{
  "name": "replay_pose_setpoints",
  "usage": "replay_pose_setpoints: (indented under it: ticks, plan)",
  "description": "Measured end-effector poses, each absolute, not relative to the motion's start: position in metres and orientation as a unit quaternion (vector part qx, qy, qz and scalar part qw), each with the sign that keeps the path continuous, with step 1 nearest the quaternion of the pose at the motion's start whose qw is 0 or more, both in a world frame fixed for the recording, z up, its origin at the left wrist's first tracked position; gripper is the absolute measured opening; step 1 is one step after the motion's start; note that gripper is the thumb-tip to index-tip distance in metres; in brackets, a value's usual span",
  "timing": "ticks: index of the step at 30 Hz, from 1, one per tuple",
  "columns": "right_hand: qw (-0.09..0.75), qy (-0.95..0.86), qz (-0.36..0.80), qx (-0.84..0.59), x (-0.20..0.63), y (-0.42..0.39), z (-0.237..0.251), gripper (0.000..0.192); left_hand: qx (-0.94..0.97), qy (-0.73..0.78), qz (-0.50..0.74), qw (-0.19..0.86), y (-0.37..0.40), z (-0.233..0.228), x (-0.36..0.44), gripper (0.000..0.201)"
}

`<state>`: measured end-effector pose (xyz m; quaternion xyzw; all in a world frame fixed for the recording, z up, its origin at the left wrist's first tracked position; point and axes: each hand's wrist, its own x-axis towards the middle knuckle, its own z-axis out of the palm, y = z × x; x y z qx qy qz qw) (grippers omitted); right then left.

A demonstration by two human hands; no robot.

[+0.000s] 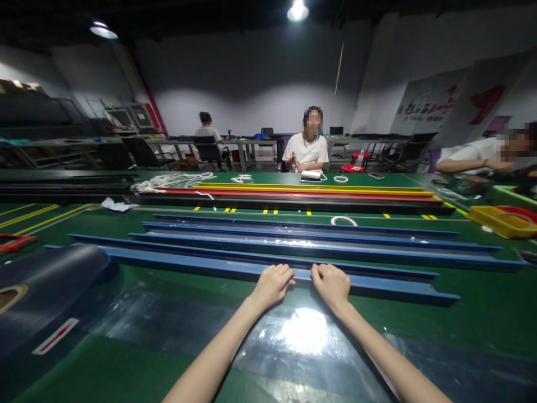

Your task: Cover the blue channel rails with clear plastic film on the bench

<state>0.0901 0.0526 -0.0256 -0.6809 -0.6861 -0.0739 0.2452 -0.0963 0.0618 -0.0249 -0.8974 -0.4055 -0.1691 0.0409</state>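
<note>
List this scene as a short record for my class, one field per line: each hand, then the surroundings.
Left hand: fingers curled on the near blue rail
Right hand: curled on the same rail, apart from the left
Beyond: more blue rails, then red and yellow ones
Left side: large roll
Right side: yellow tray
Opposite: person in white top

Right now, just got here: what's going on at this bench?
A person has the left hand and right hand, slightly apart, curled at the nearest long blue channel; how firmly they grip is unclear. It lies across the green table. More blue channels lie beyond it, then red and yellow strips. A dark roll sits to the left. A co-worker in a white T-shirt sits opposite.
</note>
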Motion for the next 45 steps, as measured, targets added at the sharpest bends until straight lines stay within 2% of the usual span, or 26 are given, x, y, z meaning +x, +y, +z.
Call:
replay_pose_setpoints:
  ticks: [6, 11, 18, 27, 33, 45]
  plan:
    - [0.193, -0.809, -0.015, -0.555, 0.088, 0.052, -0.005, 0.035, -0.888, -0.429, -0.163, 0.036, 0.062, -0.02, -0.129, 0.013]
    - [0.207, -0.764, -0.037, -0.609, 0.124, 0.072, 0.017, 0.027, -0.868, -0.467, -0.167, 0.028, 0.064, -0.017, -0.159, 0.015]
    - [0.143, -0.729, -0.128, -0.657, 0.197, 0.12, 0.018, 0.022, -0.831, -0.517, -0.205, 0.02, 0.068, -0.019, -0.201, 0.014]
    - [0.118, -0.705, -0.079, -0.695, 0.216, 0.161, -0.006, 0.044, -0.793, -0.531, -0.298, 0.032, 0.069, -0.041, -0.208, 0.015]
    - [0.087, -0.707, -0.062, -0.699, 0.211, 0.167, -0.013, 0.038, -0.784, -0.532, -0.32, 0.028, 0.07, -0.043, -0.21, 0.013]
    - [0.15, -0.701, -0.123, -0.686, 0.209, 0.159, -0.02, 0.028, -0.782, -0.531, -0.322, 0.055, 0.071, -0.046, -0.212, 0.018]
